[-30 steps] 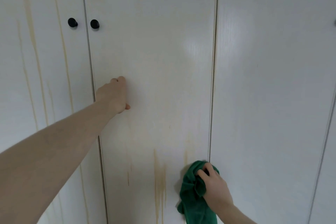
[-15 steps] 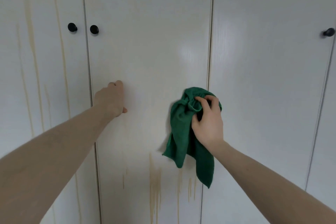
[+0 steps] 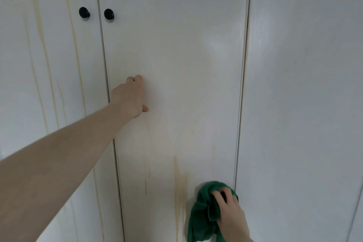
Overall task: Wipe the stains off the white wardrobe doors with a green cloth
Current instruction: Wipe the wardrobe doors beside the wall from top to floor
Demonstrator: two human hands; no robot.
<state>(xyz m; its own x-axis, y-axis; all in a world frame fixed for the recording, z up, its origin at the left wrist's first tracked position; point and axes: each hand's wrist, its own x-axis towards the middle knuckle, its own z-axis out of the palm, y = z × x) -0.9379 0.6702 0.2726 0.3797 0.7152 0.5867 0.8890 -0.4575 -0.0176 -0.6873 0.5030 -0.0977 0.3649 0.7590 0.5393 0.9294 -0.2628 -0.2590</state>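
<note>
— From my seat, the left hand (image 3: pixel 129 98) hides its own fingers: I see only its back and a thumb tip against the middle door (image 3: pixel 172 65).

— And the green cloth (image 3: pixel 204 212)?

— Its lower end runs off the bottom edge, and the right hand (image 3: pixel 229 216) covers part of it. Whatever stain lies under the cloth I can't see.

— The streaks (image 3: pixel 179 192) left of the cloth?

— Cut off at the bottom too. All the doors are cropped by the frame.
</note>
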